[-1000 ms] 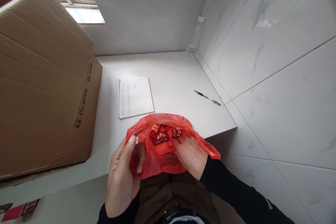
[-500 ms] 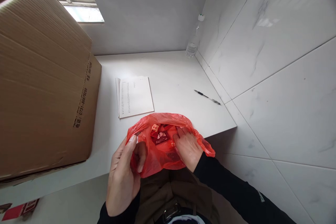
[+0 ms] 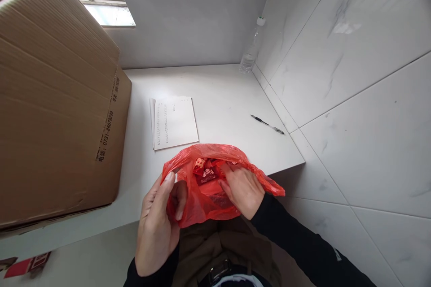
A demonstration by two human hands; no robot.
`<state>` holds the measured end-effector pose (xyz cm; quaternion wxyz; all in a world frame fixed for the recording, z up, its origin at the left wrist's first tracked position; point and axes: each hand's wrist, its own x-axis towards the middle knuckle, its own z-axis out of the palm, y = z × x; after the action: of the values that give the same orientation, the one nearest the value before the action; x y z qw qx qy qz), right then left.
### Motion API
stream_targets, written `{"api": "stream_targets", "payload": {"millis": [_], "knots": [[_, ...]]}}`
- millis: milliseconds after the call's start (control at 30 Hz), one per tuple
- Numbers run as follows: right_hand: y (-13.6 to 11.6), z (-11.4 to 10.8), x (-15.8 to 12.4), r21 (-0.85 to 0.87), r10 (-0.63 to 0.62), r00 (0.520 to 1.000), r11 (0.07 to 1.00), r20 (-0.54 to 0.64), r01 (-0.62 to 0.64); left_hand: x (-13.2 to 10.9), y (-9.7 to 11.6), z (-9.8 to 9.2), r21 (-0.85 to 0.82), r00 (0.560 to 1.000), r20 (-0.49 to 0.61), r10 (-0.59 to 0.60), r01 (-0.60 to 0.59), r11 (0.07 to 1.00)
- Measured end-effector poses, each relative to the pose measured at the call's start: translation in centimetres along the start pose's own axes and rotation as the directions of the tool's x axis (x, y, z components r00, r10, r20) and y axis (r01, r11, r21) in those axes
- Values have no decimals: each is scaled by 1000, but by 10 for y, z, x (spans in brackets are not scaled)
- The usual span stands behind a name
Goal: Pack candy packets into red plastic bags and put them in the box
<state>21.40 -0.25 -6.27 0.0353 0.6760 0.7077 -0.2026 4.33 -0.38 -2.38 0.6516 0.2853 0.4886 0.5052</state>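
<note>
Your left hand is pinching the rim of the red bag open; your right hand is reaching fingers among the red packets inside, grip unclear. Lifting one is calling for a firm pinch. The bag is sitting at the edge of the white counter, sheet and pen lying beyond it, cardboard box to its left.

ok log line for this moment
left hand grips red bag rim | right hand inside bag, touching red packets | paper, pen on counter

White worktop fills a corner. Marble-veined tile wall bounds its right side. Window at upper left admits daylight.
</note>
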Motion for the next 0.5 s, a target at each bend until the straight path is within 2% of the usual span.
{"api": "stream_targets", "payload": {"millis": [200,300,367,500], "knots": [[-11,-5,-5,-1,-112,972,993,208,115,1,-1,-1,6,1000,-20,-7,8,1000],[-11,-5,-5,22,-173,971,985,166,171,1,-1,-2,16,1000,-16,-8,8,1000],[-9,-4,-5,-8,-161,981,987,112,163,1,-1,-2,20,1000,-18,2,-1,1000],[-7,-1,-4,-27,-197,966,978,169,205,1,-2,-3,21,1000,-20,1,0,1000]]}}
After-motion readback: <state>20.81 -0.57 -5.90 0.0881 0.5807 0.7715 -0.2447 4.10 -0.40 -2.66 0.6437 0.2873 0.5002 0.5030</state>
